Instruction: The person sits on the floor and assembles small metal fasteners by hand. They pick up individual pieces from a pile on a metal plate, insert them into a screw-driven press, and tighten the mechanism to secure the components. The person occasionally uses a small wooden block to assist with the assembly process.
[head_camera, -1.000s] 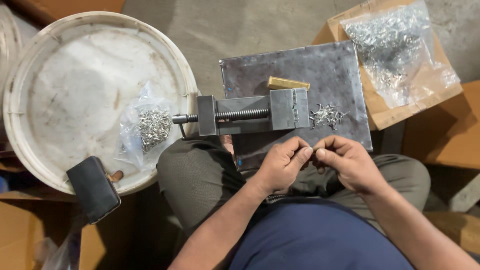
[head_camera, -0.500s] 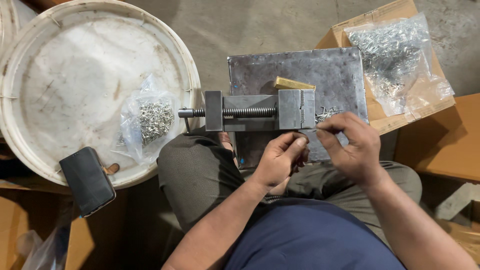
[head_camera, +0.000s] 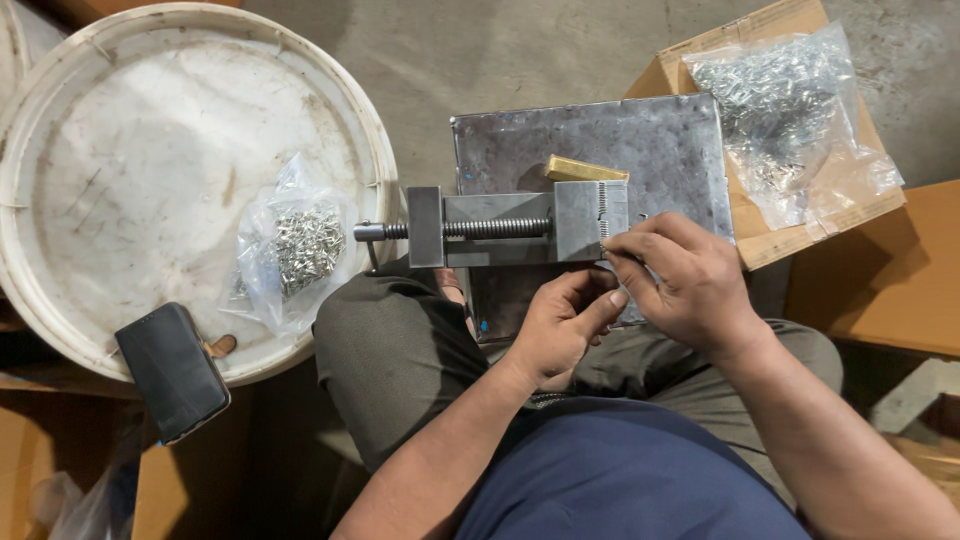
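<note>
A wide white round lid (head_camera: 130, 130) fills the left, dusty and scuffed, carrying a clear bag of small metal pieces (head_camera: 295, 250) and, at its lower edge, a dark phone (head_camera: 172, 370). To the right a grey steel plate (head_camera: 620, 150) rests across the person's lap, with a yellowish block (head_camera: 585, 168) lying on it. Beyond it, a cardboard box (head_camera: 770, 25) holds a larger clear bag of metal pieces (head_camera: 790, 110). On the plate sits a small steel vise (head_camera: 500, 228) (screw pointing left). The right hand (head_camera: 685, 280) has its fingertips pinched together at the vise's right end; what they grip is too small to tell. The left hand (head_camera: 560, 330) is loosely curled just below, thumb raised toward the right hand, holding nothing visible.
</note>
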